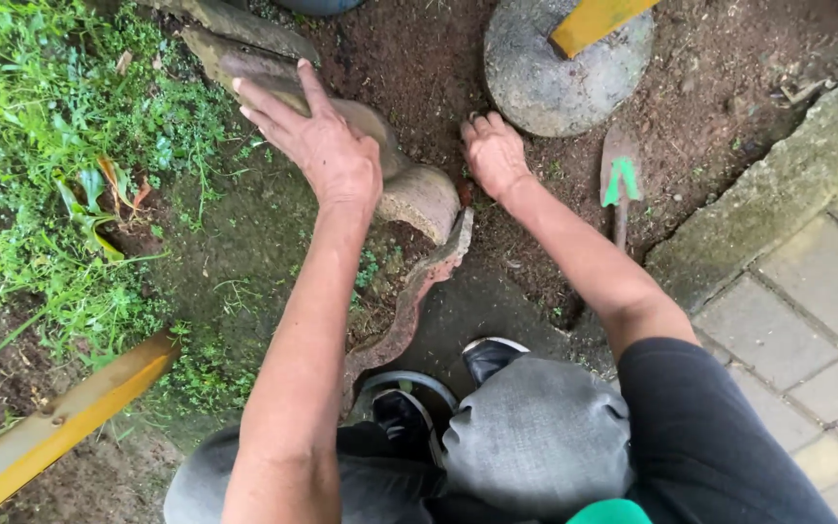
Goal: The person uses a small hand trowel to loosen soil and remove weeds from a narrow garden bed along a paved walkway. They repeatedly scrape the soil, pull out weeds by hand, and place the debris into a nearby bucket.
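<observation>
Head view: two hands, one trowel [620, 180], two curved tiles [409, 194].

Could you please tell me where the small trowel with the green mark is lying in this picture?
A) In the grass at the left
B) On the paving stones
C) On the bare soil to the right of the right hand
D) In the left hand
C, since the trowel lies on the brown soil just right of the right hand, below the round stone base, while the left hand rests on a curved edging piece.
</observation>
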